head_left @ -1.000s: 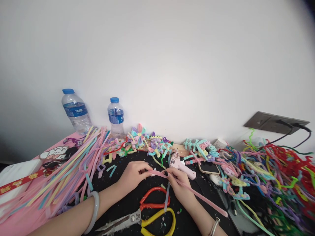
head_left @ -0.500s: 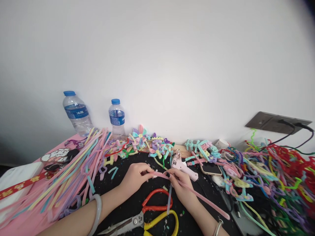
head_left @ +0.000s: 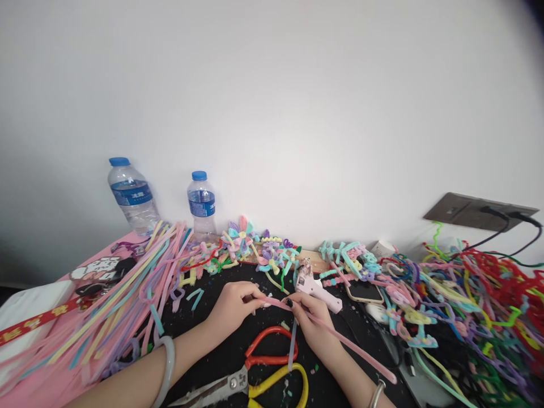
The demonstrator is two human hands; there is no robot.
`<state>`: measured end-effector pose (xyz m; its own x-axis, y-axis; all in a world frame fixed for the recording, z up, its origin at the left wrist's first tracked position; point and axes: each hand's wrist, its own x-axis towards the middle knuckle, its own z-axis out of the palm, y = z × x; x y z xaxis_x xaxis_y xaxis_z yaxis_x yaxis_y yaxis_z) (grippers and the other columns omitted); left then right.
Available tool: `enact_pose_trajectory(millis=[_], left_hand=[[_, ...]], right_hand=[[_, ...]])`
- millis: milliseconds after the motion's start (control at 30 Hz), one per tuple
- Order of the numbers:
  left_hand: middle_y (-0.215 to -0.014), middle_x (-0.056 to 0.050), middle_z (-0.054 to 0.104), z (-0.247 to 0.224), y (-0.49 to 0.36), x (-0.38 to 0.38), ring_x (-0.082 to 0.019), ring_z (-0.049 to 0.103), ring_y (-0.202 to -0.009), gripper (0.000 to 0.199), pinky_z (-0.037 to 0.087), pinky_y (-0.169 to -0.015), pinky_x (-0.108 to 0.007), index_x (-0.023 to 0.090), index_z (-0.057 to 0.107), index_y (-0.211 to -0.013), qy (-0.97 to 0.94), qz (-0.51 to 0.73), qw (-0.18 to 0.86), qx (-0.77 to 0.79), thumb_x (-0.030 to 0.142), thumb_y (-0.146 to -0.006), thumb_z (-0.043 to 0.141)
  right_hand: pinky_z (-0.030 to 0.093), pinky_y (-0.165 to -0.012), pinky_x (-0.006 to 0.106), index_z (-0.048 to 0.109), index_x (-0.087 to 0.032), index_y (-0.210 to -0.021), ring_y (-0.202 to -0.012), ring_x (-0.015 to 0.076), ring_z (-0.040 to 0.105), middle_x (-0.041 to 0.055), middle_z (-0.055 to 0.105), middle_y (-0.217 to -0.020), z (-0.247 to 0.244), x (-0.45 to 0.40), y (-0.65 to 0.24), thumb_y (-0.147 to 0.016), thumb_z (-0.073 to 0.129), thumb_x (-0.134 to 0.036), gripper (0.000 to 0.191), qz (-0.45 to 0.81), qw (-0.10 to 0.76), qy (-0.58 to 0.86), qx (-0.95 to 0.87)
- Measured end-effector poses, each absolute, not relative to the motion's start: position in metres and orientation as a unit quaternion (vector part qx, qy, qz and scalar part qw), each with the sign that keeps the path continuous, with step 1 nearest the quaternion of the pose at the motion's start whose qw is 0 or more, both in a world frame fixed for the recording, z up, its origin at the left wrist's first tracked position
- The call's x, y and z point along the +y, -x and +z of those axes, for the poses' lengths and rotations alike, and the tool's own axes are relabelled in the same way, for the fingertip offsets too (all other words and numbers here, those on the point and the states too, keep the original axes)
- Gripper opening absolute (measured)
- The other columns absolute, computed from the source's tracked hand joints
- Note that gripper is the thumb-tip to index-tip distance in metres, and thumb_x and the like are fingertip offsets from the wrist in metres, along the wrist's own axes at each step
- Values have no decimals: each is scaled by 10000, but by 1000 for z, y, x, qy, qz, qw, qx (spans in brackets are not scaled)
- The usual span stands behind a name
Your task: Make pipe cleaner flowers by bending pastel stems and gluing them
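A pink pipe cleaner (head_left: 352,344) runs between my two hands above the black mat. Its left end is pinched between the thumb and fingertips of my left hand (head_left: 238,306). A short way along it, my right hand (head_left: 312,320) grips the same stem, and the long free end slants down to the right past the wrist. Below the hands lie scissors (head_left: 272,359) with one red and one yellow handle loop, blades pointing left. A translucent strip (head_left: 293,345), perhaps a glue stick, hangs or lies over the handles. Just beyond my right hand rests a pale pink glue gun (head_left: 321,294).
Loose pastel pipe cleaners (head_left: 123,294) spread over the left side. Tangled coloured ones (head_left: 476,317) heap on the right, near a phone (head_left: 364,292). Bent pipe-cleaner shapes (head_left: 242,235) line the back. Two water bottles (head_left: 203,204) stand by the wall, below a socket plate (head_left: 463,211) further right.
Almost nothing differs. Both hands keep their pinch on the pink pipe cleaner, whose free end has dipped very slightly.
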<state>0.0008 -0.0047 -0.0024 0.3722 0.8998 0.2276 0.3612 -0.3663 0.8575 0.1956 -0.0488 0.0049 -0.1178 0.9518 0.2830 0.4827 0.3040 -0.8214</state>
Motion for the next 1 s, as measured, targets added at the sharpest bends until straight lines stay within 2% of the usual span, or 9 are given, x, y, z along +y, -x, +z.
enact_pose_trajectory(millis=[167,433,667,1000], left_hand=[[-528,6,595,-1,-1,-5,-111,534,-493,124,365,-499,-198,136,693,-655,-748,359,363,424,215,-728,631],[-519,10,590,1,-2,-5,-112,531,-485,119,366,-492,-200,135,694,-656,-739,352,375,435,219,-719,636],[-505,13,587,-2,-2,-4,-110,526,-472,131,359,-489,-200,136,679,-640,-740,355,370,435,228,-721,633],[-530,8,594,-2,-2,-4,-110,538,-471,151,373,-495,-204,141,684,-649,-741,351,370,437,250,-734,624]], right_hand=[[353,-490,263,632,-185,-736,-527,154,472,1,542,-580,5,-49,-196,-827,461,-183,194,285,416,517,-692],[342,-472,256,629,-181,-718,-497,140,440,-17,500,-533,6,-49,-195,-827,465,-183,196,284,415,521,-689],[364,-487,265,655,-176,-753,-529,156,475,7,551,-571,6,-48,-196,-837,461,-205,213,285,407,524,-692],[357,-473,269,675,-166,-777,-496,152,458,-7,510,-523,6,-49,-196,-836,467,-194,218,282,401,529,-693]])
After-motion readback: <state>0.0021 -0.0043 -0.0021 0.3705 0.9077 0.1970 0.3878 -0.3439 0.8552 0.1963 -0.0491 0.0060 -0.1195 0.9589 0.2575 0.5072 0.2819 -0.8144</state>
